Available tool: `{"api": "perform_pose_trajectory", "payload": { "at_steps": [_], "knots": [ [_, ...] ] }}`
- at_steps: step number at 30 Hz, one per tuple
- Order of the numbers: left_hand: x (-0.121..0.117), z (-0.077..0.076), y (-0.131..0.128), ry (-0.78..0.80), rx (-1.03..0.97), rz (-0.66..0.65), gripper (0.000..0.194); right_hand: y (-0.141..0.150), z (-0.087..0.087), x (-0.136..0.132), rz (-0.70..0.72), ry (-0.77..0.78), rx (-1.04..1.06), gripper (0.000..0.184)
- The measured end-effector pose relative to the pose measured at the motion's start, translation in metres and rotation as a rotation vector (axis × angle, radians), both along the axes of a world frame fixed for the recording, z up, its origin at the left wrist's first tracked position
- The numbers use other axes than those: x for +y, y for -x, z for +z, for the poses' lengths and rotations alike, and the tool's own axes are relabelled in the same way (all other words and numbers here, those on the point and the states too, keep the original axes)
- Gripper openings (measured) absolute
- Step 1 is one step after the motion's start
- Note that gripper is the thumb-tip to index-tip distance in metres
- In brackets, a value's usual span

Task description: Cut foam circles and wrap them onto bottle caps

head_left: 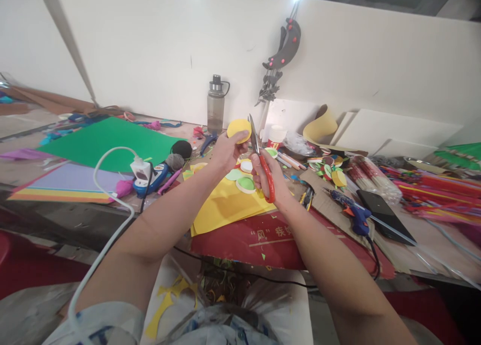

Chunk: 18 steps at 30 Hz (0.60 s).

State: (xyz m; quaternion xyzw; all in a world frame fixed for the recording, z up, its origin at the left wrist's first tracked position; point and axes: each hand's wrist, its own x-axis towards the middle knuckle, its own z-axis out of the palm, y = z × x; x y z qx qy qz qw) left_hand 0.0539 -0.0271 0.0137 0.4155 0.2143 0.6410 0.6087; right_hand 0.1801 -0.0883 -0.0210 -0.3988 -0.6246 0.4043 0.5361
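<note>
Between the thumb and fingers of my left hand (227, 152) is a yellow disc (239, 129), held up above the table. My right hand (268, 177) grips red-handled scissors (266, 174), their blades pointing up and standing close to the disc's right edge. Whether the blades touch the disc I cannot tell. Under my hands lie a yellow sheet (221, 207) and several round pieces, among them a green and white disc (246, 185). A red board (270, 239) with printed characters lies beneath the sheet.
A glue gun (355, 212) and a black phone (385, 217) lie right. A power strip (150, 178) with a white cable (101, 244) is left, near a green sheet (112, 142). A water bottle (215, 107) stands behind. Yellow scraps (165, 305) lie on my lap.
</note>
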Motion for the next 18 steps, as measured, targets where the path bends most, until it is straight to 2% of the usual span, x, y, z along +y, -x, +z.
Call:
{"api": "perform_pose_trajectory", "payload": {
  "at_steps": [6, 18],
  "knots": [
    [0.0042, -0.0024, 0.0001, 0.018, -0.044, 0.025, 0.038, -0.0015, -0.0064, 0.0041, 0.007, -0.007, -0.030, 0.052],
    [-0.0001, -0.0002, 0.0000, -0.015, 0.047, -0.008, 0.034, -0.0065, -0.0028, 0.0031, -0.026, -0.050, -0.116, 0.050]
  ]
}}
